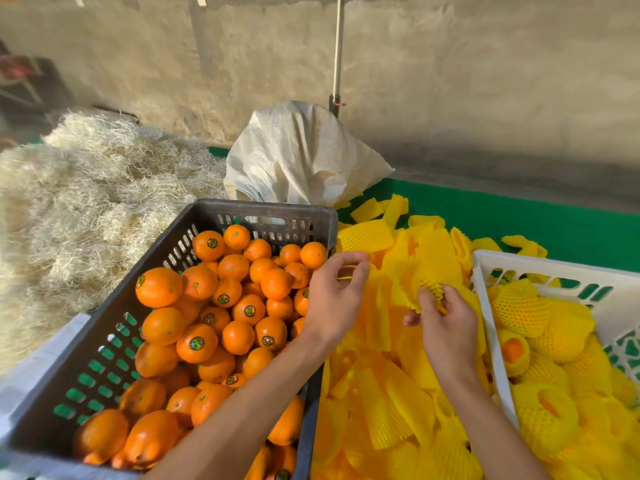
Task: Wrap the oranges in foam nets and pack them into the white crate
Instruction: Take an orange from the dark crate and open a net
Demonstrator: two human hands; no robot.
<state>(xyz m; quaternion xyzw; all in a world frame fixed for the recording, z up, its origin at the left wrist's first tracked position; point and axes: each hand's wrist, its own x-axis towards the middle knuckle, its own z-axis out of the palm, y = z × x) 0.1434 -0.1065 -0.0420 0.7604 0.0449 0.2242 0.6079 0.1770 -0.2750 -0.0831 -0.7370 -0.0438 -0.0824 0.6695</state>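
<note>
Bare oranges point(221, 313) fill a dark grey crate point(263, 211) on the left. A heap of yellow foam nets point(391, 393) lies between that crate and the white crate point(485, 271) on the right, which holds several net-wrapped oranges point(540, 358). My left hand point(334, 299) hovers over the grey crate's right edge, fingers curled, pinching a thin yellow net edge. My right hand point(446, 327) grips one yellow foam net point(427, 289) above the heap. No orange is in either hand.
A pile of pale straw point(86, 202) covers the ground on the left. A white woven sack point(298, 157) stands behind the grey crate, with a pole point(337, 64) behind it. Green matting point(519, 216) lies under the nets. A plastered wall runs behind.
</note>
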